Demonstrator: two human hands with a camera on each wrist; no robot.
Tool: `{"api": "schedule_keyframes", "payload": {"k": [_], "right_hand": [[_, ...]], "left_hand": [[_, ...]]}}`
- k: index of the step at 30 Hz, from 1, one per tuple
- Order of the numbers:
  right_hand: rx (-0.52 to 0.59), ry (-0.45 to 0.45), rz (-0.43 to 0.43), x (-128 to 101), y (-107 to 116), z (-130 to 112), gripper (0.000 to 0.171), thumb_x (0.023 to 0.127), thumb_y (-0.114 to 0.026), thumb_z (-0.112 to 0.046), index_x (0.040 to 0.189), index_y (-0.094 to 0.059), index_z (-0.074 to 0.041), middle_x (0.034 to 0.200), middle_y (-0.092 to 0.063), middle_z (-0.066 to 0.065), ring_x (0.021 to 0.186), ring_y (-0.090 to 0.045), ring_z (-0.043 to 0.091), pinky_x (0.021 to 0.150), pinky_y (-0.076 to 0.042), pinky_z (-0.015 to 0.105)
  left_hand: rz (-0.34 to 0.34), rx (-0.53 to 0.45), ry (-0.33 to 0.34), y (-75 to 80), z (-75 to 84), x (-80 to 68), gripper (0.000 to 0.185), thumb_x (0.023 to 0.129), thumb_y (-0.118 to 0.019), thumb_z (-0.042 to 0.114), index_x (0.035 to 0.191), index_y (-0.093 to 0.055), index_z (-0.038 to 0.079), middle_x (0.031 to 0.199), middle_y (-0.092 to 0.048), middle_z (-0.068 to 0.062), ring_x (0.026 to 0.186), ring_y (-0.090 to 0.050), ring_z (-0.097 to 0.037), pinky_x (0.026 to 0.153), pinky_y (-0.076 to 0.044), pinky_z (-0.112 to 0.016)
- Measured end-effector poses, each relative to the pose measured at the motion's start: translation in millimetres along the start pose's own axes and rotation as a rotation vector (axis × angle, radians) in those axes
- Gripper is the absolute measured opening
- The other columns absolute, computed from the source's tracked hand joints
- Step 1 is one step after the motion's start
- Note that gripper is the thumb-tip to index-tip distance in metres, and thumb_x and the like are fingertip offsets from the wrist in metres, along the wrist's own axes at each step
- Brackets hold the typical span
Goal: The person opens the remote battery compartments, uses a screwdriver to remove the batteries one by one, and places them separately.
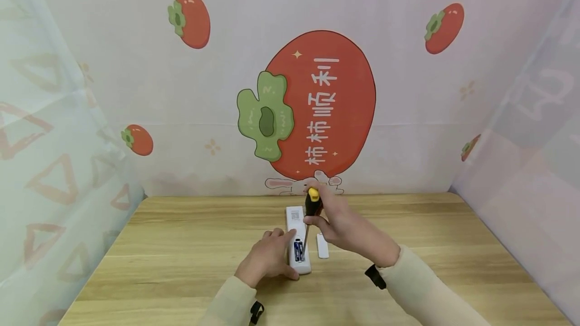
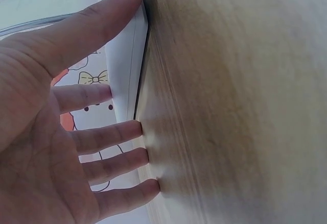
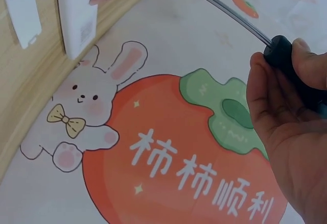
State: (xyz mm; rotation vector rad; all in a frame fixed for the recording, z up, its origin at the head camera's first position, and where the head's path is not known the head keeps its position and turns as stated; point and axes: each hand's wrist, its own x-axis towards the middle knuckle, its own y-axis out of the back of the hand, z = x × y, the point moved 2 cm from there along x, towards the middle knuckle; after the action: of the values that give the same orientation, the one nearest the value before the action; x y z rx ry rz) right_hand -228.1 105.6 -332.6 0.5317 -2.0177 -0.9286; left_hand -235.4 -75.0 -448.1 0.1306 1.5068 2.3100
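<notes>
A white remote (image 1: 296, 223) lies back-up on the wooden table (image 1: 181, 245), its battery bay open with batteries (image 1: 298, 250) showing. My left hand (image 1: 268, 259) rests at its left side; in the left wrist view the fingers (image 2: 110, 134) are straight, with the thumb along the remote's (image 2: 125, 66) edge. My right hand (image 1: 337, 228) grips a screwdriver (image 1: 312, 204) with a black and yellow handle, its shaft slanting down to the battery bay. The right wrist view shows the handle (image 3: 294, 63) in the fingers and the remote (image 3: 76, 15) beyond.
A small white battery cover (image 1: 322, 245) lies on the table just right of the remote, also seen as the cover (image 3: 23, 12) in the right wrist view. Printed cloth walls (image 1: 317, 104) close in the table at the back and on both sides.
</notes>
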Motion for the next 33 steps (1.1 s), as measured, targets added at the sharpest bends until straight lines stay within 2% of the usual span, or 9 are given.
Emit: {"api": "schedule_keyframes", "payload": {"k": [5, 10, 24, 33], "right_hand": [[0.000, 0.015, -0.005, 2.5, 1.6, -0.7, 0.060, 0.088, -0.077, -0.003, 0.131, -0.036, -0.006, 0.094, -0.056, 0.000, 0.081, -0.062, 0.010, 0.077, -0.057, 0.026], [-0.003, -0.006, 0.005, -0.1, 1.4, 0.9, 0.067, 0.086, -0.078, -0.003, 0.137, -0.034, -0.006, 0.095, -0.057, 0.000, 0.082, -0.063, 0.009, 0.078, -0.057, 0.028], [0.016, -0.041, 0.038, -0.8, 3.4, 0.8, 0.066, 0.085, -0.080, -0.001, 0.133, -0.035, -0.006, 0.101, -0.055, 0.002, 0.087, -0.063, 0.012, 0.083, -0.058, 0.031], [0.016, -0.034, 0.059, -1.7, 1.2, 1.6, 0.069, 0.085, -0.079, 0.000, 0.136, -0.032, -0.008, 0.104, -0.054, 0.003, 0.088, -0.064, 0.013, 0.083, -0.058, 0.032]], "left_hand": [[0.005, 0.001, -0.004, 0.6, -0.8, -0.9, 0.100, 0.067, -0.096, 0.040, 0.150, -0.050, 0.009, 0.135, -0.054, -0.019, 0.122, -0.050, -0.039, 0.098, -0.048, -0.057], [0.009, 0.001, -0.018, -0.4, -0.7, -1.2, 0.101, 0.067, -0.096, 0.040, 0.150, -0.049, 0.008, 0.136, -0.054, -0.020, 0.121, -0.050, -0.040, 0.098, -0.047, -0.057], [-0.001, 0.000, 0.022, -0.8, 0.2, 1.7, 0.101, 0.065, -0.097, 0.041, 0.150, -0.050, 0.010, 0.137, -0.053, -0.018, 0.125, -0.049, -0.041, 0.099, -0.047, -0.058], [0.013, 0.001, 0.006, -1.7, 0.0, 0.9, 0.102, 0.065, -0.097, 0.041, 0.150, -0.049, 0.009, 0.137, -0.053, -0.019, 0.125, -0.049, -0.042, 0.099, -0.047, -0.059]]}}
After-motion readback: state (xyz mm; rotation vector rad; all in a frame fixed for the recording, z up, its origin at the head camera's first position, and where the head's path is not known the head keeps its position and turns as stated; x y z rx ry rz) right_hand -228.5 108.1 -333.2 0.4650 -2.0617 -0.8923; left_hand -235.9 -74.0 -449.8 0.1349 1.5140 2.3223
